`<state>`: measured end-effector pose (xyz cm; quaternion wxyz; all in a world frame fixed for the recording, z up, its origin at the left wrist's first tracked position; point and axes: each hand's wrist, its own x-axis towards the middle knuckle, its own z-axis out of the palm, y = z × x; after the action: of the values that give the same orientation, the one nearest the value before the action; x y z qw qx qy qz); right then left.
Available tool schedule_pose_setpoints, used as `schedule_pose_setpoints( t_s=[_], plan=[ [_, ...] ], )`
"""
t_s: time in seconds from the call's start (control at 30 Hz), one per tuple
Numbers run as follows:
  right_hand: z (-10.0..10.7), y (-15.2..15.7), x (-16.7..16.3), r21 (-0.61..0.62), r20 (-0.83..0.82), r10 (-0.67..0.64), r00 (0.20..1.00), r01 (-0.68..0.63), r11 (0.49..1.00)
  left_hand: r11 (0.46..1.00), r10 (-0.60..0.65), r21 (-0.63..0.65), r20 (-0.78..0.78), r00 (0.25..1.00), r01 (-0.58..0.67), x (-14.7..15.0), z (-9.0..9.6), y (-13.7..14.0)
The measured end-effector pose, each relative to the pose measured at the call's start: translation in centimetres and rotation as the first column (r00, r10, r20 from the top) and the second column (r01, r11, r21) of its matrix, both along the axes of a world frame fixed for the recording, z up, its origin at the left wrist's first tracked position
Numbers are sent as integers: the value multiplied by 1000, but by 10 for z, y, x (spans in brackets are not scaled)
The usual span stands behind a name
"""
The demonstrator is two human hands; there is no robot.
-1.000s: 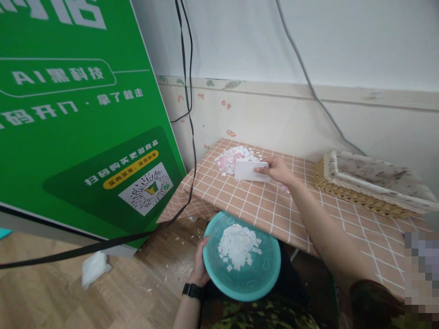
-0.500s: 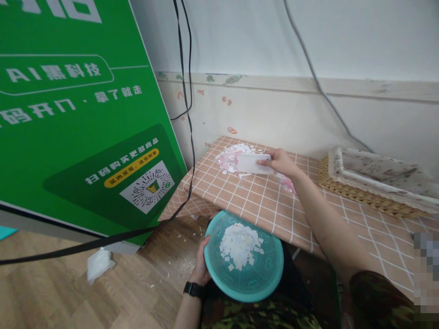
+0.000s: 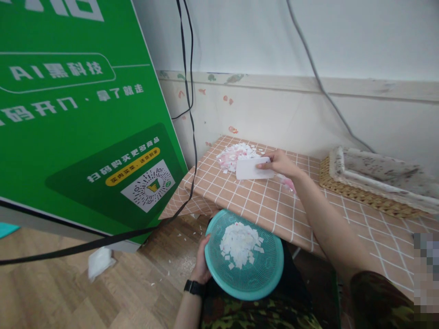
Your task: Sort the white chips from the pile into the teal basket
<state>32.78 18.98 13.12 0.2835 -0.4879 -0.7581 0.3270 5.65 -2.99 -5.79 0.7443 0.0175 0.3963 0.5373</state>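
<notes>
We judge gathering in hand: right grip [image 3: 281,164] pinches flat white card [image 3: 248,169] by small white-pink scraps [image 3: 230,154] on checked brown tabletop [image 3: 265,212]; left grip [image 3: 200,262] clasps round teal plastic colander [image 3: 247,295], next needing steadiness.

The wall [image 3: 247,41] is lit softly and evenly in cool, muted tones, while deep shadow is held beneath the surface [image 3: 264,210]. Detail in the white scraps [image 3: 240,244] is softened, the green panel [image 3: 68,141] is stretched leftward, and the lower-right edge is coarsely pixelated.

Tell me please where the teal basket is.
The teal basket is at lower centre in the head view, held by the left hand, near the checked tablecloth.
</notes>
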Motion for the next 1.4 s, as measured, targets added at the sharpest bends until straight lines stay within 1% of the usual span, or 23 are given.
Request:
schedule_pose_setpoints(
  t_s=[0.13,0.3,0.53,0.7,0.83,0.9,1.07,1.23,1.4],
  plan=[
    [6,-6,-2,-14,-4,4,1000,-5,1000,1000,-5,2,9,1000,5,0,1,0],
    [10,-11,-3,-86,-17,14,1000,-15,996,1000,18,3,32,999,-18,0,1,0],
    [11,-16,-8,-122,-63,58,996,-65,990,1000,13,6,44,999,-13,0,0,0],
    [8,-14,-9,-100,-35,75,997,-78,992,1000,13,11,44,999,-13,0,0,0],
    [8,-10,-3,-36,13,2,1000,-2,999,1000,6,7,47,999,-6,0,3,0],
    [9,-10,-1,-4,15,-14,1000,14,1000,1000,0,3,44,999,0,0,4,0],
    [7,-10,-3,-37,3,32,999,-32,999,1000,0,-11,46,999,0,0,2,0],
    [7,-8,4,-13,-34,-62,998,62,998,1000,4,0,50,999,-4,-1,0,0],
    [7,-6,13,6,-30,-95,995,95,995,1000,-13,-10,29,999,14,-1,1,0]
  ],
)
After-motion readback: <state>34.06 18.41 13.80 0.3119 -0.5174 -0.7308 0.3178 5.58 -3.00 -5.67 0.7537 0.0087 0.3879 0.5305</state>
